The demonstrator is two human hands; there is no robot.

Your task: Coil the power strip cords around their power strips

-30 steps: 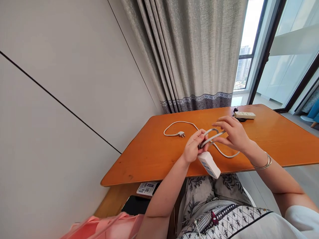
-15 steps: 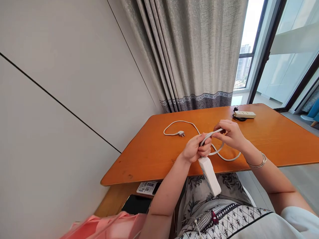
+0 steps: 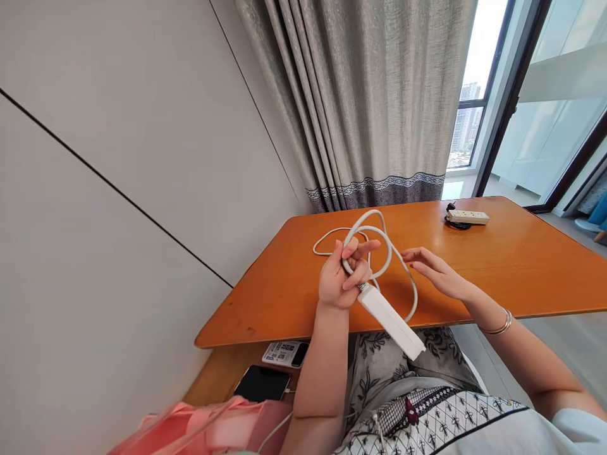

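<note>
A white power strip [image 3: 392, 323] hangs tilted over the table's near edge, its far end toward my lap. My left hand [image 3: 345, 273] grips its white cord [image 3: 386, 253] close to where it enters the strip, with one finger stretched out. Loops of the cord rise above that hand, and more of it trails over the orange table [image 3: 279, 278]. To the right of the loops, my right hand [image 3: 439, 272] is held open over the table, fingertips near the cord. The cord's plug is hidden behind my left hand.
A second power strip [image 3: 467, 217] with a black cord lies at the table's back right. Below the left edge, a dark phone [image 3: 262, 383], a white labelled box [image 3: 281, 354] and a pink bag [image 3: 213, 426] sit on a lower surface. A curtain [image 3: 379, 114] hangs behind.
My right hand has let go of the cord and moved away, fingers opening. My left hand has shifted left and turned, and the cord loops now stand up above it.
</note>
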